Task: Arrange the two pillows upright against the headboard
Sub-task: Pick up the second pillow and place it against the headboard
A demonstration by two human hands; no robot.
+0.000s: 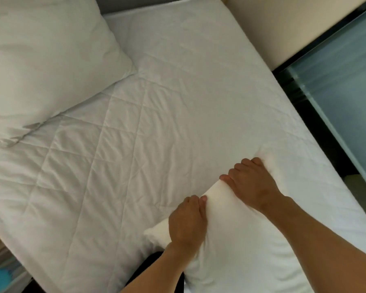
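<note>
A white pillow (pixel 230 235) lies at the near right of the bed (pixel 156 123), close to its near edge, gripped by both hands. The left hand (pixel 186 220) is closed on the pillow's left edge, fingers curled into the fabric. The right hand (pixel 251 182) presses down over its far end, fingers bent around the cloth. A second pillow (pixel 44 60) rests at the far left, well apart, on the quilted white sheet.
</note>
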